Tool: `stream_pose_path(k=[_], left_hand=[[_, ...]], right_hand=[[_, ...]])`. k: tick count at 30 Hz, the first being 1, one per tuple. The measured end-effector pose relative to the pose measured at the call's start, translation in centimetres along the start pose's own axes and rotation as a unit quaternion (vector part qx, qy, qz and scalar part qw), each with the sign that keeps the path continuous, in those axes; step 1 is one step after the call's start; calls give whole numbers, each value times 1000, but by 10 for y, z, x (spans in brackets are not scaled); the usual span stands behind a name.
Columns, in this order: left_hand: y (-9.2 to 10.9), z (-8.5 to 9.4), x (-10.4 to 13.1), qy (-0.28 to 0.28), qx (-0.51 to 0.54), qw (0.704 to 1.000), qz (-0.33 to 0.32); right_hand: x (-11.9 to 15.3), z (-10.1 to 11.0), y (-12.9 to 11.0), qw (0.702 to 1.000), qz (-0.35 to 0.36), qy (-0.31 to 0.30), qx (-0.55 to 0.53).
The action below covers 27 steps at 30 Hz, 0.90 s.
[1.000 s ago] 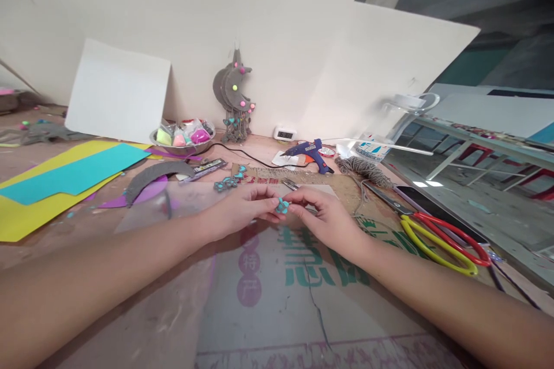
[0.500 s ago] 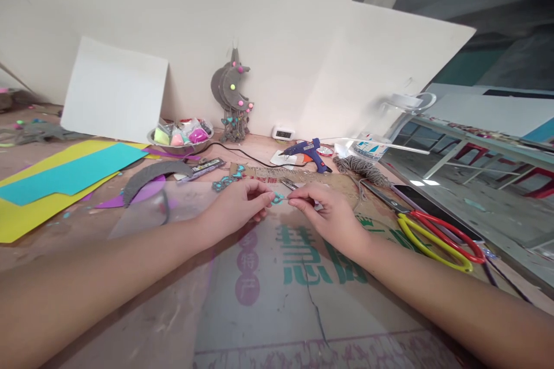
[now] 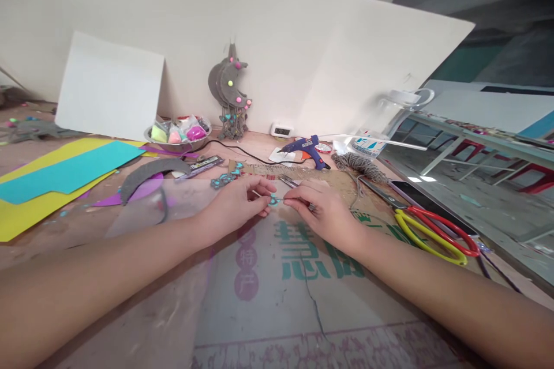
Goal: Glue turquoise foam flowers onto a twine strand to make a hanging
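Observation:
A small turquoise piece (image 3: 274,200) is pinched between the fingertips of my left hand (image 3: 238,204). Close to its right side, my right hand (image 3: 326,216) has thumb and forefinger pressed together on something thin that reaches toward the piece; its kind is too small to make out. Both hands are over a translucent sheet (image 3: 268,323) laid on printed cardboard. A dark grey string (image 3: 315,302) lies below them. Just beyond the fingers are tweezers (image 3: 287,180) and grey pieces with turquoise bits (image 3: 228,177).
A blue glue gun (image 3: 305,147) lies behind the hands, near a small clock (image 3: 281,130). To the right are grey yarn (image 3: 359,166), scissors (image 3: 433,228) and a phone (image 3: 437,204). Coloured sheets (image 3: 73,170) and a bowl (image 3: 179,144) are left; a moon ornament (image 3: 231,89) hangs behind.
My right fingertips have shifted slightly left and down, staying close to the turquoise piece. My left fingers have opened out a little around it. The view has moved slightly.

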<state>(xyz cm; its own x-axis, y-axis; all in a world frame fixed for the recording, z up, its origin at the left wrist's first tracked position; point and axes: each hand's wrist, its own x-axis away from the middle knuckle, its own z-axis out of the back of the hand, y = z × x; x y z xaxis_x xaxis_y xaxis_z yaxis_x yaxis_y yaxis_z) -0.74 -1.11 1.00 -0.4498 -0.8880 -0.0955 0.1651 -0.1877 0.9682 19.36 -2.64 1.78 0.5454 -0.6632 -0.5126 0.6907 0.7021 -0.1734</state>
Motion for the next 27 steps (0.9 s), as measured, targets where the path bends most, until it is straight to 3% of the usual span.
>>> stream_pose_path(k=[8,27], left_hand=[[11,1,6,6,-106,994,22],[7,2,3,8,-63,998,-4]], right_hand=[[-1,0,0,1000,-6,-8,5],[-1,1,-4,1000,-16,-15,21]])
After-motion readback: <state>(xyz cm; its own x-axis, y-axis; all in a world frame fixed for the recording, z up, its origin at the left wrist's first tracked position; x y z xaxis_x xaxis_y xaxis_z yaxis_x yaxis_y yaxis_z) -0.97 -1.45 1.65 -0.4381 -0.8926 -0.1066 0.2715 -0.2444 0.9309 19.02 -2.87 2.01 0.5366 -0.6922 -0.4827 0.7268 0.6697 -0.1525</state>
